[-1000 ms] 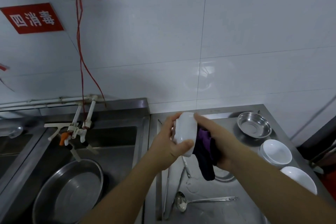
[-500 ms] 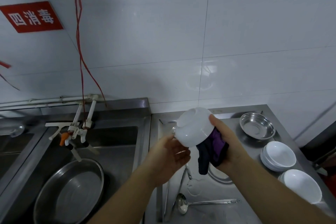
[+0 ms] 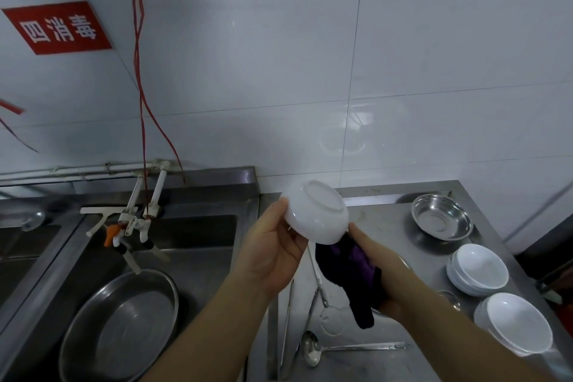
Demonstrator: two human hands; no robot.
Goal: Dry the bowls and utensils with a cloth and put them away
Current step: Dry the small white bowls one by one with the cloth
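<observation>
The left hand is raised over the counter's left edge, palm turned toward the camera, forearm running down to 7 o'clock; its fingertips pinch the rim of a white bowl at the bowl's 9 o'clock side; the bowl is held in the air, tilted, its foot ring facing up and toward the camera. The right hand comes in from 5 o'clock, fingers curled round a dark purple cloth; one fingertip touches the bowl's rim at 4 o'clock; the cloth bunches just under the bowl and a tail hangs down toward 6 o'clock.

On the counter, at 3 o'clock from the bowl, a steel dish; below it a stack of white bowls, and a second stack at 5 o'clock. A ladle lies at 6 o'clock with other long utensils beside it. At 8 o'clock, a steel basin sits in the sink under the taps.
</observation>
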